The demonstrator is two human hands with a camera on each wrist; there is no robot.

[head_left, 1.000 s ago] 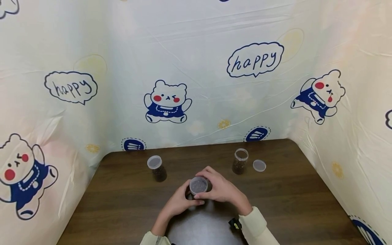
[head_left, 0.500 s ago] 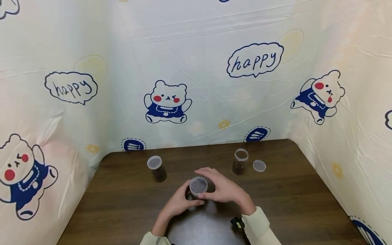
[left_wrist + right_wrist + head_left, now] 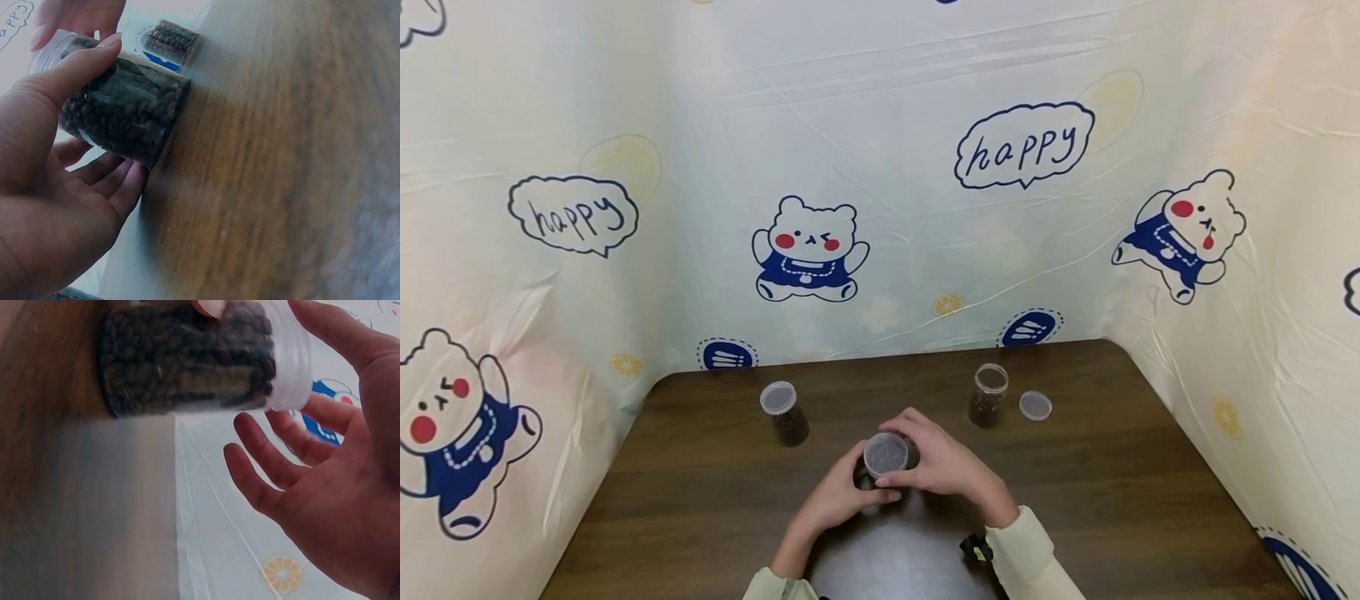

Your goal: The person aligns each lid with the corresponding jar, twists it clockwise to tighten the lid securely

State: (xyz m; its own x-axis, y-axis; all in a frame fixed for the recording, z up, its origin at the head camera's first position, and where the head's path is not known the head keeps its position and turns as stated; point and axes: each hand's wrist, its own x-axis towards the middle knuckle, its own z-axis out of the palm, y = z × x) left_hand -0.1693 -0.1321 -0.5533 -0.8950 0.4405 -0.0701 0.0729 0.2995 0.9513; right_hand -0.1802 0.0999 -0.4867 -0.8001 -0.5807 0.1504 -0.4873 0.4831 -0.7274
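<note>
A clear jar of coffee beans (image 3: 125, 109) stands on the table between both hands, its translucent lid (image 3: 886, 454) on top. My left hand (image 3: 837, 496) grips the body of this jar, with the thumb on the near side and the fingers around the far side. My right hand (image 3: 943, 457) holds the lid's rim between thumb and fingers; in the right wrist view its lower fingers (image 3: 256, 472) stick out past the jar. Dark beans fill most of the jar in the right wrist view.
A lidded jar of beans (image 3: 786, 414) stands at the back left of the wooden table (image 3: 700, 500). At the back right is an uncovered jar of beans (image 3: 987, 400), with a loose lid (image 3: 1035, 406) lying beside it. A printed curtain (image 3: 895, 167) surrounds the table's far side and ends.
Half a second ago my right hand was spread and slightly farther right; now its thumb and fingers have come back around the lid. The left hand and the jar have stayed in place.
</note>
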